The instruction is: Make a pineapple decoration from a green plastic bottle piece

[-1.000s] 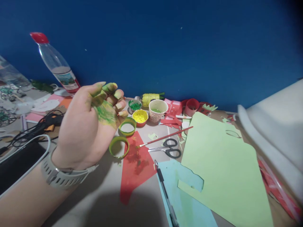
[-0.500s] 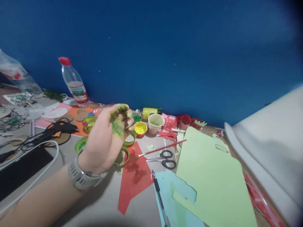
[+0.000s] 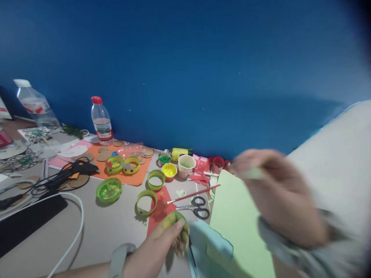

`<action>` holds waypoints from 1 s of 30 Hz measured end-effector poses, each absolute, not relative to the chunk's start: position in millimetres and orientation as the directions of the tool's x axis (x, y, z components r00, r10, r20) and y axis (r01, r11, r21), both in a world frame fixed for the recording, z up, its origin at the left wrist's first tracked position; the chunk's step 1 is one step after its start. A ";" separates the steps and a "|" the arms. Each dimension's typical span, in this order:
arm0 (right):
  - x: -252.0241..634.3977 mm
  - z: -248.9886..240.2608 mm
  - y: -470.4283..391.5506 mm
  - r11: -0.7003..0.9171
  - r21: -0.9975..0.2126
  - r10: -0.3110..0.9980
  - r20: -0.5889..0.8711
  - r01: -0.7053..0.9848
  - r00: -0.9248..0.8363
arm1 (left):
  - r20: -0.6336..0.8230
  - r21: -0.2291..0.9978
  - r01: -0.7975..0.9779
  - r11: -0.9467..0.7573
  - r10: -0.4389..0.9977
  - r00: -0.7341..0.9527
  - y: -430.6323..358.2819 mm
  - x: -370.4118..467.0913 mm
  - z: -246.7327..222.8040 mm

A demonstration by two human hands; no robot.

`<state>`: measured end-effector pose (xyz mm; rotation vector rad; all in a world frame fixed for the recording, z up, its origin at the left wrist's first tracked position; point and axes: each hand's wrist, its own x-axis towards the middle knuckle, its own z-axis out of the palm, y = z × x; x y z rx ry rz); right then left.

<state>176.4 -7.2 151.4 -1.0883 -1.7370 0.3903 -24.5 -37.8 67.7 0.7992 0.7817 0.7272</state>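
Observation:
My left hand [image 3: 166, 241], smeared with green and yellow and wearing a grey watch strap, is curled low over the table beside the red paper [image 3: 160, 213]. A curved green patch shows at its fingers; whether it is an object or paint I cannot make out. Blurred by motion, my right hand [image 3: 281, 197] is raised over the light green sheet [image 3: 232, 204], its fingers pinched on a small light green scrap of paper [image 3: 255, 173]. Scissors [image 3: 198, 208] and a red paintbrush [image 3: 193, 194] lie between the hands. A pen [image 3: 192, 253] lies partly behind my left hand.
Green-yellow rings [image 3: 146, 202] and a green bowl [image 3: 109, 190] stand to the left. Behind are yellow paint [image 3: 169, 170], a paper cup [image 3: 186, 165] and a red-capped bottle [image 3: 102, 123]. Cables [image 3: 69, 175] lie at left; a blue partition [image 3: 185, 77] rises behind.
My left hand has dropped from its raised, palm-showing position toward the front, uncovering the rings and bowl. My right hand has come into view with the green scrap. The view has shifted.

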 end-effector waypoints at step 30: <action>137.1 5.5 -13.8 0.781 -0.428 0.620 0.620 0.456 -0.480 | -0.380 0.774 -0.276 0.570 0.766 0.518 -29.4 -39.9 -17.2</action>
